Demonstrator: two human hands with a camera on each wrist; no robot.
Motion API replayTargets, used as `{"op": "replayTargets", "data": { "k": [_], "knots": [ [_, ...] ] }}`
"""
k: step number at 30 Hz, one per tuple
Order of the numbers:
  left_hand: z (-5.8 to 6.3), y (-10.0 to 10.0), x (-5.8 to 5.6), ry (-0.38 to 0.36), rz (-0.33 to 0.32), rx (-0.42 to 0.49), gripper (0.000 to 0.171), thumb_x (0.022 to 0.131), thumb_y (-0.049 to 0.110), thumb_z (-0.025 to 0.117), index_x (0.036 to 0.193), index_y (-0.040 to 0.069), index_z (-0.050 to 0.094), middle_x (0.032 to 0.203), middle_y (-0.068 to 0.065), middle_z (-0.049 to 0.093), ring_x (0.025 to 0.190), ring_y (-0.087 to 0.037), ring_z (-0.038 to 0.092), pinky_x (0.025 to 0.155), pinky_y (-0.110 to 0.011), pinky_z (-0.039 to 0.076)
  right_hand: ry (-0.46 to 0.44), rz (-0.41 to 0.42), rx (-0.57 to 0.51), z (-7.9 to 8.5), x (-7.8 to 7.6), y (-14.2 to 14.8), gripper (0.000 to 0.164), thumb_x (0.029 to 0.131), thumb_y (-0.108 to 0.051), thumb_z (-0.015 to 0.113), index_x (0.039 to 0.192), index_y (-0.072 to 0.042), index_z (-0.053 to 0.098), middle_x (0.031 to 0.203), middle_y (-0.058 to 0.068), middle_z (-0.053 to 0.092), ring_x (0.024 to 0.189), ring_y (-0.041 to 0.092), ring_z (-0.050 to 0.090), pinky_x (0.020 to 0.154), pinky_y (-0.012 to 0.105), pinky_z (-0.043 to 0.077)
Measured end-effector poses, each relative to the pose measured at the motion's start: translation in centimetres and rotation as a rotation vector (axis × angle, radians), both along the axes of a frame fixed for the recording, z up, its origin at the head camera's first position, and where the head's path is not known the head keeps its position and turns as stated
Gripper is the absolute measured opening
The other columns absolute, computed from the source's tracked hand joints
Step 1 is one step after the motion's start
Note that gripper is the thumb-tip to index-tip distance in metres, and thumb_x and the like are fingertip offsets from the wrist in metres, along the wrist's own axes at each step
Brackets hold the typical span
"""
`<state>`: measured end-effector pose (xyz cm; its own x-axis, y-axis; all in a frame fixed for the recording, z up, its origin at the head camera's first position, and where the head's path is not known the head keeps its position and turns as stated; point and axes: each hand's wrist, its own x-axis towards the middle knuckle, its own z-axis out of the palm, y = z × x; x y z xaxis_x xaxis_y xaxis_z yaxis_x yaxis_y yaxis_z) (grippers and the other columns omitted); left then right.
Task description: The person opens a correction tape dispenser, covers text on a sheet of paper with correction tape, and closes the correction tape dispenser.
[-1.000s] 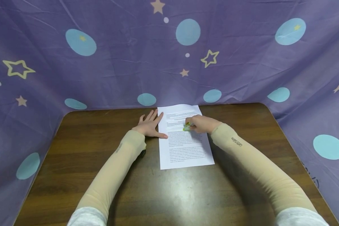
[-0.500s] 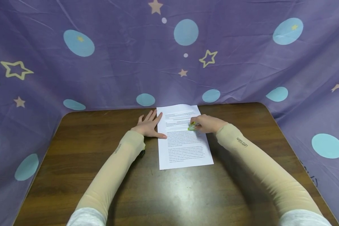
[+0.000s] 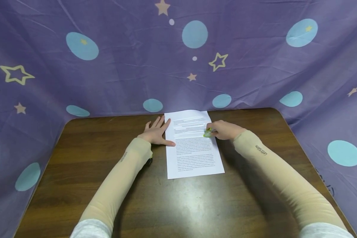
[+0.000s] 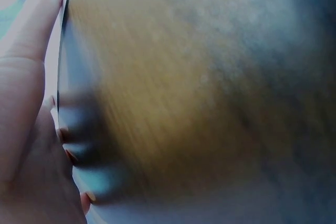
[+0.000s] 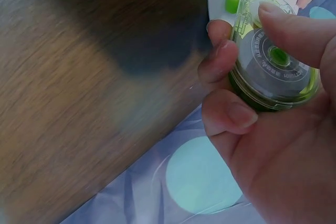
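A printed sheet of paper (image 3: 171,165) lies on the table, its far edge bent up against the cloth. My left hand (image 3: 155,134) rests with spread fingers at the sheet's left edge, the thumb on the paper. In my right hand (image 3: 224,130) I grip a clear and green correction tape (image 5: 273,72), its tip down at the sheet's right part. The right wrist view has my thumb on top of its case and curled fingers below. White bands (image 3: 185,135) cross the upper text, ending near the tip. The left wrist view catches only the edge of my left hand (image 4: 23,114).
The brown wooden table (image 3: 113,198) extends toward me and to both sides. A purple cloth (image 3: 119,72) with stars and blue dots stands close behind the table's far edge and along both sides.
My right hand has slid to the right across the sheet with the correction tape, from mid-line to near the right end of the text. My left hand stays in place on the paper.
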<state>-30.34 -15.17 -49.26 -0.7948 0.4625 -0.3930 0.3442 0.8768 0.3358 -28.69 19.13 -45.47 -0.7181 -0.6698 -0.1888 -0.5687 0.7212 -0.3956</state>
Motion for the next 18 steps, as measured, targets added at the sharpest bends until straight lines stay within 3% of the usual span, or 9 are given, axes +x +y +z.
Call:
{"op": "replayTargets", "data": {
  "k": [3,12,18],
  "knots": [
    [0.4,0.1,0.2,0.002,-0.004,-0.004,0.126,0.083,0.078,0.068,0.169,0.022,-0.004,0.173,-0.011,-0.018,0.16,-0.031,-0.017,0.122,-0.064,-0.007,0.001,-0.005,-0.012,0.1,0.2,0.6,0.016,0.096,0.007,0.064,0.107,-0.005,0.068,0.097,0.008,0.071,0.087,0.022,0.064,0.082,0.043,0.053],
    [-0.3,-0.1,-0.3,0.011,-0.009,-0.015,0.127,0.081,0.082,0.066,0.168,0.025,-0.007,0.173,-0.009,-0.021,0.159,-0.029,-0.019,0.122,-0.063,-0.008,-0.019,-0.026,-0.046,0.0,0.2,1.4,0.016,0.097,0.006,0.064,0.109,-0.003,0.069,0.093,0.005,0.069,0.083,0.019,0.059,0.078,0.039,0.05],
    [0.3,0.0,0.2,0.017,-0.016,0.001,0.126,0.083,0.079,0.068,0.169,0.021,-0.003,0.173,-0.013,-0.017,0.16,-0.032,-0.016,0.122,-0.065,-0.006,-0.094,-0.085,-0.053,-0.3,0.2,1.9,0.016,0.102,-0.005,0.065,0.117,-0.004,0.069,0.095,0.003,0.068,0.08,0.016,0.056,0.077,0.036,0.047]
  ]
}}
